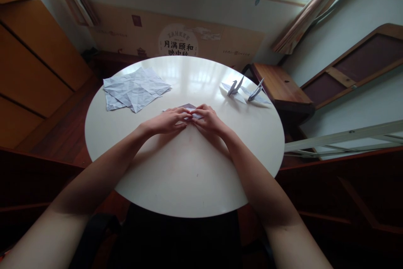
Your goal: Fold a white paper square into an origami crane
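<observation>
A small folded sheet of paper [188, 106] lies near the middle of the round white table, mostly covered by my fingers. My left hand [171, 120] presses on its left side, fingers bent and thumb tucked toward me. From the right, my right hand [206, 118] pinches its near edge, and the fingertips of both hands meet there. Part of the paper's far point shows beyond the fingers; the near folds are hidden. Two folded paper cranes, a nearer-left one [233, 89] and one to its right [255, 92], stand at the table's far right.
Creased paper sheets [135, 86] lie in a loose pile at the far left of the white table [189, 176]. A wooden stool-like piece [280, 82] stands beyond the right edge. A printed cardboard panel [214, 38] is behind the table, under the window.
</observation>
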### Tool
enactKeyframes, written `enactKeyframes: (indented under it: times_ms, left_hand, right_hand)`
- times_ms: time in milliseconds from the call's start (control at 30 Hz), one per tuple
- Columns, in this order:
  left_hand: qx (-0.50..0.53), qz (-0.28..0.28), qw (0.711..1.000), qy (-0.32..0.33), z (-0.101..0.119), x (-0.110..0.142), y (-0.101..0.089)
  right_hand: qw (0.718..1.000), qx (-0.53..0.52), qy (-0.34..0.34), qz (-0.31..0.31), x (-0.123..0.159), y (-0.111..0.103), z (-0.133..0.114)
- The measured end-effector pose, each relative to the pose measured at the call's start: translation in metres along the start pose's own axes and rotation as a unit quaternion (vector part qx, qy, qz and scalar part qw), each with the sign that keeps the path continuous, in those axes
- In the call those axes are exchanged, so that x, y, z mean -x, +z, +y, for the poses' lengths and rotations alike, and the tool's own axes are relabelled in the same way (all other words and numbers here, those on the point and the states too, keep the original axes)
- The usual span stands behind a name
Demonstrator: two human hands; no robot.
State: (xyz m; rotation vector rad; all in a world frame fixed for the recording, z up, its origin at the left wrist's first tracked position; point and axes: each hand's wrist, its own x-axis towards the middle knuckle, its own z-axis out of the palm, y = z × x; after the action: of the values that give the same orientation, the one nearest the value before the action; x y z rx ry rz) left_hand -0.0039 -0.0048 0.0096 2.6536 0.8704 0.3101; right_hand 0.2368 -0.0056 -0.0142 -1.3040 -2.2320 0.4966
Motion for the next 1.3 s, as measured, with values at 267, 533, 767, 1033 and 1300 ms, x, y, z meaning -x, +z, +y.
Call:
enactKeyframes:
  times_ms: [267,533,767,1033,1300]
  left_hand:
    - [0.003,0.008,1.000,0.010,-0.0012,-0.0002,0.0015]
    - [0.007,0.011,1.000,0.009,-0.0013,0.0000,0.0015]
    - [0.011,0.005,1.000,0.006,0.0006,0.0000,-0.0001]
    - [0.002,0.004,1.000,0.005,-0.0012,-0.0004,0.0008]
    - [0.002,0.004,1.000,0.007,-0.0024,-0.0003,0.0018]
  right_hand:
    - [1.000,0.001,-0.007,0.004,0.0005,0.0005,0.0015]
    - [1.000,0.008,0.003,-0.003,0.0000,0.0002,0.0010]
    - [1.000,0.000,-0.001,-0.002,0.0001,0.0002,0.0011]
    - [1.000,-0.002,0.002,0.001,0.0002,0.0014,0.0016]
    - [1.000,-0.001,-0.003,0.004,-0.0008,0.0016,0.0019]
